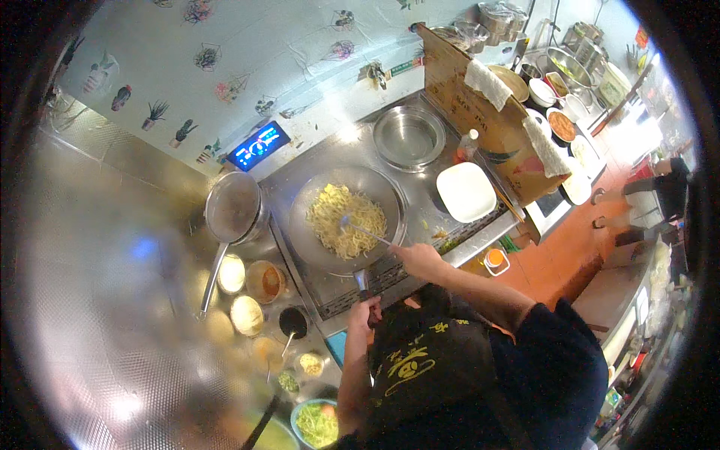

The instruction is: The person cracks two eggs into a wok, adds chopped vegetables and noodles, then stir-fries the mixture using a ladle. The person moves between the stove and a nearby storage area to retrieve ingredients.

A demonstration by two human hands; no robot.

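My left hand (365, 314) grips the handle of a large metal wok (304, 247) on the stainless steel stove. Noodles (351, 228) with yellow bits, perhaps egg, lie in the wok. My right hand (421, 261) is closed around the handle of a metal ladle or spatula (368, 232); its head rests among the noodles. Right of the wok is an empty white square plate (467, 192). Behind it, a round metal pan (409, 138) holds what looks like clear liquid.
Left stand a strainer (233, 207) over a pot and several seasoning containers (246, 315). A cardboard sheet (478, 112) borders the stove's right side, with chopsticks (509, 203) nearby. Shredded vegetables fill a bowl (316, 423) at the bottom. Another person (655, 197) stands far right.
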